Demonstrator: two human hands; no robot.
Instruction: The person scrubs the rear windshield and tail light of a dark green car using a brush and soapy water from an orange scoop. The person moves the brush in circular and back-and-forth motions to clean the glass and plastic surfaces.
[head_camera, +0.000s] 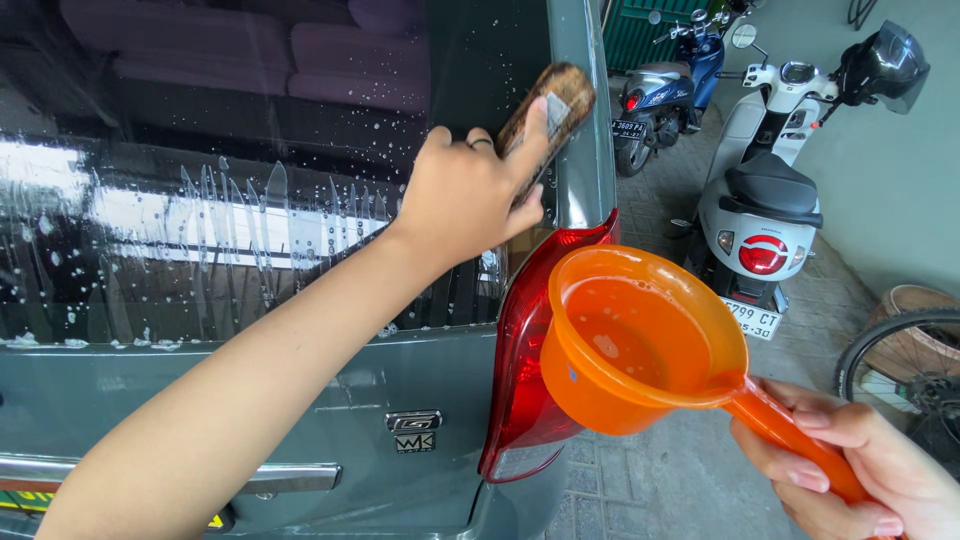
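The left hand (470, 190) is pressing a brown sponge (548, 108) against the wet rear window (200, 220), fingers closed over it. The right hand (860, 465) is gripping the handle of an orange water dipper (640, 340), just beside the red tail light (520, 380).

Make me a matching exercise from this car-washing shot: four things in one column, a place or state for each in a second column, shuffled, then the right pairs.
Things:
1. brown sponge
2. orange dipper
3. white scooter
4. red tail light

Places or states:
A. parked to the right of the car
B. pressed on the wet rear window by the left hand
C. on the car's rear corner, behind the dipper
D. held by its handle in the right hand

Pairs: 1-B, 2-D, 3-A, 4-C
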